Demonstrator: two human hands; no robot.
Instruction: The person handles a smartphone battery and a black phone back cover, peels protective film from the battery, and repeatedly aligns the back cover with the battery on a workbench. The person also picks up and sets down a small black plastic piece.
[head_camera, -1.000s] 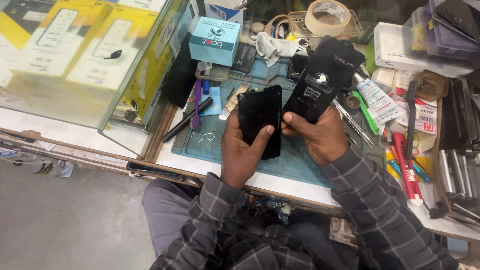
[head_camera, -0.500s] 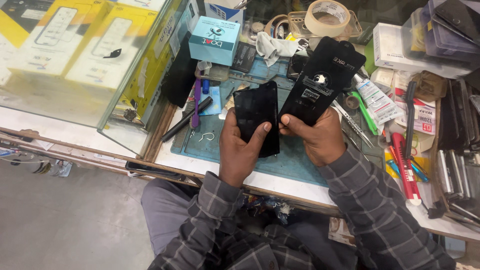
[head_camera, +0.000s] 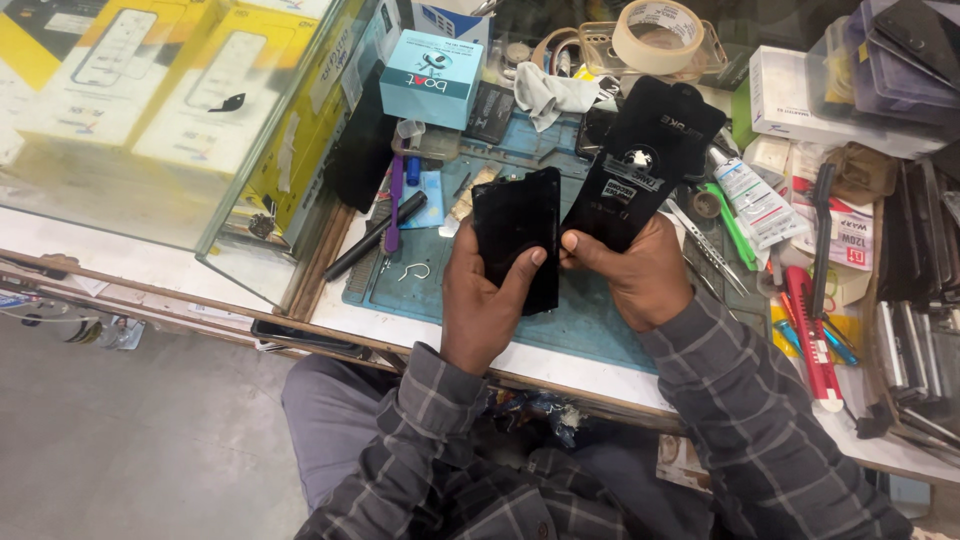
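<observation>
Two flat black things are in hand: left hand (head_camera: 487, 300) grips the phone (head_camera: 515, 235), right hand (head_camera: 640, 280) holds the unopened screen-protector packet (head_camera: 640, 170); nothing is fitted yet.

White workbench (head_camera: 590, 368); on it blue cutting mat (head_camera: 590, 320), teal box (head_camera: 431, 65), tape roll (head_camera: 657, 22), red tool (head_camera: 812, 335)

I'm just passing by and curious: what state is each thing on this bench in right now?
Left hand: shut grip on the dark phone.
Dark phone: held upright above the mat, screen dark.
Right hand: shut grip on the black packet.
Black packet: lifted, tilted right.
Tape roll: lying flat.
Teal box: closed.
White tube: lying down, capped.
Blue mat: flat on the bench.
</observation>
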